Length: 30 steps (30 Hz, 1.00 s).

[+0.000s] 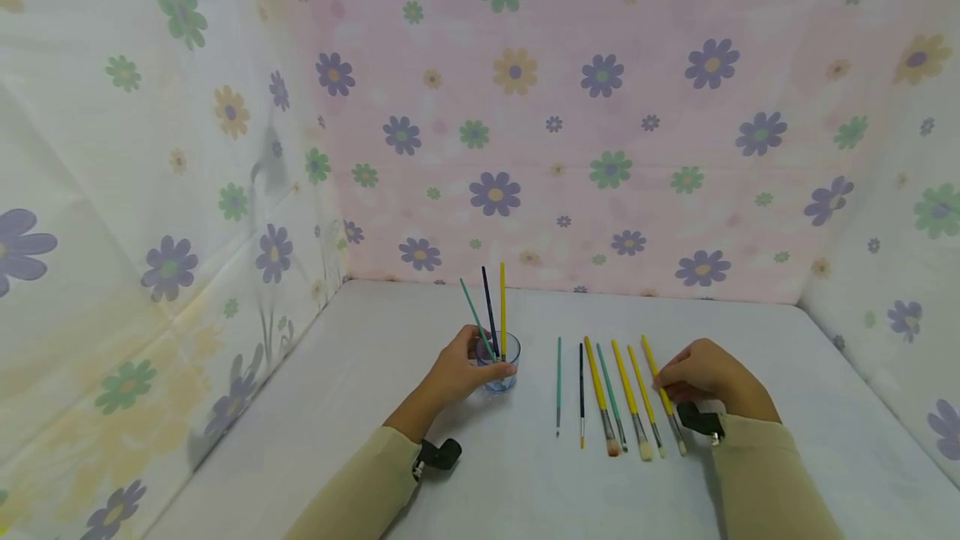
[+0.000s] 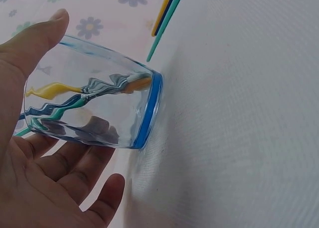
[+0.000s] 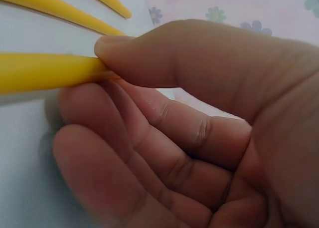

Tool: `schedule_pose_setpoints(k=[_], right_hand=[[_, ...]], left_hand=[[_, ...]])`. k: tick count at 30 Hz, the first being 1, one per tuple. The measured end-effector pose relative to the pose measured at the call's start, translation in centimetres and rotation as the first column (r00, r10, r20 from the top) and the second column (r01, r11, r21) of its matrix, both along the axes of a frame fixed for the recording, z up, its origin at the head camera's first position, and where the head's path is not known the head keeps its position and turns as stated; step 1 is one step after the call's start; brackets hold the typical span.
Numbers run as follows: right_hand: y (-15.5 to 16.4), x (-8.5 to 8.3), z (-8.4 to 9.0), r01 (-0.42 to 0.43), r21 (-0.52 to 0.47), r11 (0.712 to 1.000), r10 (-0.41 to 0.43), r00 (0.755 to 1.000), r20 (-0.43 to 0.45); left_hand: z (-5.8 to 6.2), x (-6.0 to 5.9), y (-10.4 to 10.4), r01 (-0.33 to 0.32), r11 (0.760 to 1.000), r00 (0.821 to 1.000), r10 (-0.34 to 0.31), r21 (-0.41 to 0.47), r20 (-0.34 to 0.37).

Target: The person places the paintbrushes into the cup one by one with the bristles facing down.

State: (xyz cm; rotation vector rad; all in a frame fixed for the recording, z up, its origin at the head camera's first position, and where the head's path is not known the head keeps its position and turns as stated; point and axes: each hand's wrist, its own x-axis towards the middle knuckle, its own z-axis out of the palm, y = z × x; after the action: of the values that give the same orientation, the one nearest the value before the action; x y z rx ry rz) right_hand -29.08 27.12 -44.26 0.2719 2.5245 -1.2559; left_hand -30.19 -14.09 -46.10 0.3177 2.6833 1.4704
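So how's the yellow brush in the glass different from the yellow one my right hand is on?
The yellow brush in the glass stands nearly upright, handle up, with two other brushes; the yellow brush under the right hand lies flat on the table, rightmost in the row. The right hand pinches one; the left hand only holds the glass. Both have slim yellow handles.

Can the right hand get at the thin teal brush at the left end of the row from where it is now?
Probably yes, once it lets go. The right hand now pinches the rightmost yellow brush. The teal brush lies flat with nothing over it, but the hand must cross above the other brushes between.
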Motion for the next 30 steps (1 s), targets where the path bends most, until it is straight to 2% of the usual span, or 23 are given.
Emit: schedule_pose_setpoints(k=[7,17,30], right_hand=[[0.0,0.0,0.3,0.006,-0.027,1.000,-0.007,1.000,-0.018],[0.1,-0.4,0.6,0.030,-0.027,0.999,-0.031,0.999,-0.039],[-0.4,0.0,2.0,0.054,-0.045,0.998,-0.059,0.992,-0.113]], left_hand=[[0.1,0.1,0.0,0.013,1.000,1.000,-0.013,0.007,-0.001],[-0.1,0.0,0.0,-0.004,1.000,1.000,0.004,-0.007,-0.010],[-0.2,0.0,0.0,-0.001,1.000,1.000,0.001,-0.001,-0.013]])
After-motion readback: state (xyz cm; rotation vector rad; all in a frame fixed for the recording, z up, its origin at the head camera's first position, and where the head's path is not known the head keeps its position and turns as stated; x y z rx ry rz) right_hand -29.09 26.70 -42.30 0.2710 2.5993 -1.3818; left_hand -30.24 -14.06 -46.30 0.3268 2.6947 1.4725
